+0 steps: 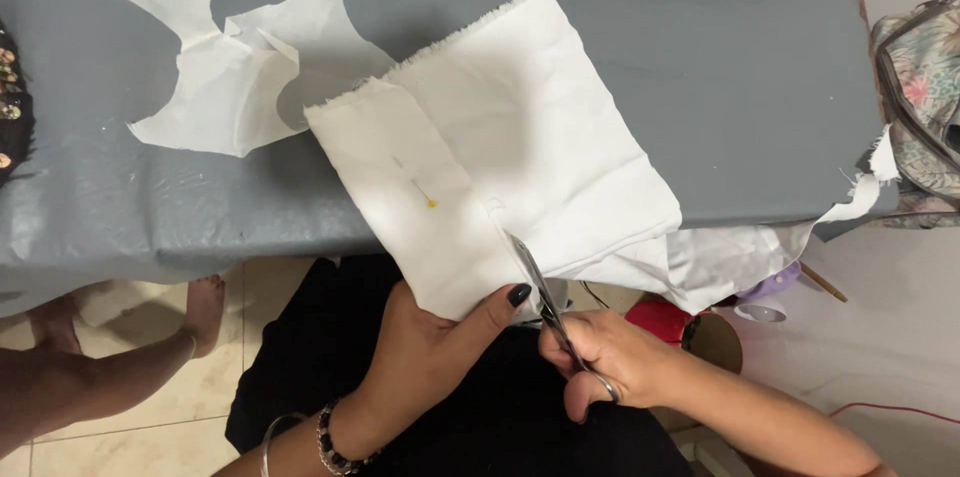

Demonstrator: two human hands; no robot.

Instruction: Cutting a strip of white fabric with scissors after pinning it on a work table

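1. The folded white cloth (520, 147) lies half on the grey table (740, 77), its near corner hanging over the table's front edge. The left hand (425, 352) pinches that overhanging corner, thumb on top, and the right hand (610, 362) is closed around the handles of the scissors (535, 282), whose blades bite into the cloth's near edge.
2. The left thumb sits just beside the blades. I'd judge that the likeliest trouble: a quick snip could nick it.
3. A yellow-headed pin (425, 197) holds the layers, up-cloth from the blades toward the table. If the cut runs that way, the scissors could strike it.
4. The cloth is several layers thick and only one pin shows. Layers could slide against each other, so the lower ones cut crooked.
5. The weight hanging off the table's front edge may drag the cloth and pull the line off course.
6. The cut-out white scrap (240, 67) lies farther back on the table, well apart, no bother.
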